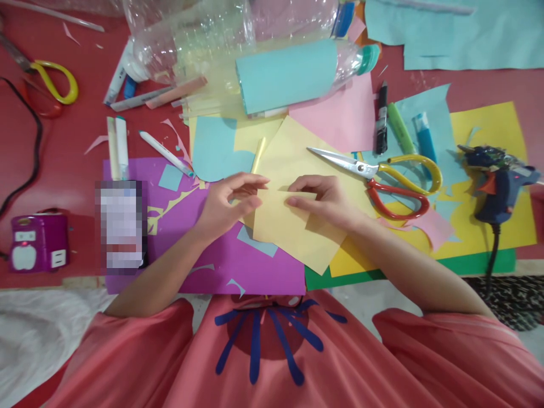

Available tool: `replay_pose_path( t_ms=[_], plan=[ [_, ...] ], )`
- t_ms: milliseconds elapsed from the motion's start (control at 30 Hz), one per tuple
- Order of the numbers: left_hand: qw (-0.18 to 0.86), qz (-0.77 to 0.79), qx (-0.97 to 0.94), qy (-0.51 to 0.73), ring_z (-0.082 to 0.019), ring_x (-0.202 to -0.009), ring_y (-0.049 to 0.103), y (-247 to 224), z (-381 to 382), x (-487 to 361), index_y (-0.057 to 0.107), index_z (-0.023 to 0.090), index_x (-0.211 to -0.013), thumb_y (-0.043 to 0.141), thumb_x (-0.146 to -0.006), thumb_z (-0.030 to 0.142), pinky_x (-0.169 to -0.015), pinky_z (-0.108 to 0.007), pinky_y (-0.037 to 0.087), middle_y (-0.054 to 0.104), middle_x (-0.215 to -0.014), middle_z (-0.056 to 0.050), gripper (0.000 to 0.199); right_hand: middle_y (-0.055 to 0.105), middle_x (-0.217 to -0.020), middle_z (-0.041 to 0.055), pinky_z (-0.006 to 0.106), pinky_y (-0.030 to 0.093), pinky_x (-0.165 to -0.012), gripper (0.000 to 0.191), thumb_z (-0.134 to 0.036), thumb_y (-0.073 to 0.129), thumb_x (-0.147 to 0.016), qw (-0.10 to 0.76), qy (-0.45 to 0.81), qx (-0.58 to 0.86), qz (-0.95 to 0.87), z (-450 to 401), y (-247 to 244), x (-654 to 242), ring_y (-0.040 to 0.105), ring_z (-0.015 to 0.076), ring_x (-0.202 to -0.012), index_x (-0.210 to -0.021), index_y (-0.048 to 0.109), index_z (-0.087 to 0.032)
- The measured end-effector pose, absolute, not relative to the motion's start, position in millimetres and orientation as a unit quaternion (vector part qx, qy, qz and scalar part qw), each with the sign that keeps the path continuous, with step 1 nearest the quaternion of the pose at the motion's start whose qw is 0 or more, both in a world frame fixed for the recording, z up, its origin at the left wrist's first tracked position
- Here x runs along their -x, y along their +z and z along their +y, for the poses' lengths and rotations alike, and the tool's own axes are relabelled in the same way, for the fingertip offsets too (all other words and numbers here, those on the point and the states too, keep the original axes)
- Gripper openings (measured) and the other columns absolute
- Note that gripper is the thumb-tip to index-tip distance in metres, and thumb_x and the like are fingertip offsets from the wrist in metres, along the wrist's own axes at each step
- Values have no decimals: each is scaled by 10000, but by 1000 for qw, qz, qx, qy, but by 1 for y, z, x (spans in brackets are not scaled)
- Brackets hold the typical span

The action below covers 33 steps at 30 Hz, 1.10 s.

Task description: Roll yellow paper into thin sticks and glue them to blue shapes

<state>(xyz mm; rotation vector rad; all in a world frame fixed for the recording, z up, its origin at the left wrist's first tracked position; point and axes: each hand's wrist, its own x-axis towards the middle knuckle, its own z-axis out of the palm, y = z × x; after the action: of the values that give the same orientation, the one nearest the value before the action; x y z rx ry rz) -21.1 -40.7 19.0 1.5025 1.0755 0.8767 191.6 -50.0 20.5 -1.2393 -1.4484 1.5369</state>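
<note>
Both hands hold a small pale yellow piece of paper (pixel 278 218) by its upper edge. My left hand (pixel 227 201) pinches its left corner between thumb and fingers. On the other side, my right hand (pixel 325 201) grips it with the thumb on top and the fingers curled behind. Under it lies a larger pale yellow sheet (pixel 293 153). A thin rolled yellow paper strip (pixel 258 155) rests just beyond my left fingers. To the right of my right hand, scissors (pixel 361 168) with one yellow and one red handle lie with blades apart, tips pointing left.
A plastic bottle wrapped in light blue paper (pixel 289 73) lies at the back, near other clear bottles. A glue gun (pixel 495 187) is at the right, its cord hanging over the edge. A phone (pixel 121 226), purple box (pixel 39 242), markers and second scissors (pixel 55 82) lie left.
</note>
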Motion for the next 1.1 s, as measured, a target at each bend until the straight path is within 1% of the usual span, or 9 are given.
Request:
replay_pose_path(
  t_ms=[67,167,267,367,467,567,667,867,1100],
  plan=[
    [552,458,-624,311,-140,-705,679,20,-44,18,739,235,-993,708,-735,487,-588,-215,542,746,-898,-34,361,654,-720,18,274,467,-637,239,-406,717,-713,339,570,474,-580,-50,19,-191,578,126,-671,-713,660,-174],
    [555,470,-611,312,-153,-726,695,19,-48,15,760,237,-937,659,-797,409,-597,-221,558,759,-882,-32,243,673,-753,25,275,457,-631,194,-365,714,-723,352,536,484,-595,-51,16,-191,583,127,-681,-750,680,-176],
    [517,484,-614,349,-166,-792,710,17,-46,15,771,265,-899,682,-783,351,-672,-234,576,768,-897,-20,169,688,-795,32,268,447,-593,145,-313,694,-742,384,523,484,-588,-51,14,-191,585,126,-682,-807,709,-184],
    [499,481,-615,377,-162,-820,719,17,-44,17,772,290,-882,684,-780,294,-729,-245,586,769,-905,-2,134,694,-790,27,290,477,-664,100,-267,657,-774,411,511,464,-595,-51,15,-192,603,133,-729,-802,732,-208],
    [484,475,-624,389,-161,-839,725,18,-44,18,769,303,-889,665,-794,255,-758,-254,594,769,-911,12,150,710,-841,30,296,490,-692,142,-301,643,-796,399,518,466,-596,-51,19,-193,614,136,-755,-847,749,-221],
    [444,470,-660,384,-158,-832,729,18,-47,20,761,317,-932,635,-818,245,-752,-252,598,766,-931,22,185,723,-896,40,270,495,-648,278,-433,644,-799,368,543,473,-588,-53,22,-193,624,131,-744,-936,754,-217],
    [399,429,-724,365,-141,-799,729,18,-47,21,749,326,-979,596,-842,216,-722,-225,590,763,-948,26,233,735,-839,43,266,506,-653,372,-532,590,-819,354,543,477,-593,-55,22,-192,639,140,-749,-876,768,-210],
    [352,340,-777,398,-107,-814,724,13,-43,23,722,334,-1050,552,-864,139,-724,-178,566,760,-979,29,319,746,-821,40,271,520,-643,225,-397,667,-777,346,557,492,-573,-54,19,-190,650,144,-730,-835,772,-206],
    [393,408,-743,355,-142,-860,723,16,-47,21,725,289,-1049,644,-795,213,-778,-211,573,754,-1018,0,277,743,-863,48,274,529,-677,169,-310,680,-756,357,539,498,-578,-57,18,-189,662,145,-768,-856,768,-205]
  ],
)
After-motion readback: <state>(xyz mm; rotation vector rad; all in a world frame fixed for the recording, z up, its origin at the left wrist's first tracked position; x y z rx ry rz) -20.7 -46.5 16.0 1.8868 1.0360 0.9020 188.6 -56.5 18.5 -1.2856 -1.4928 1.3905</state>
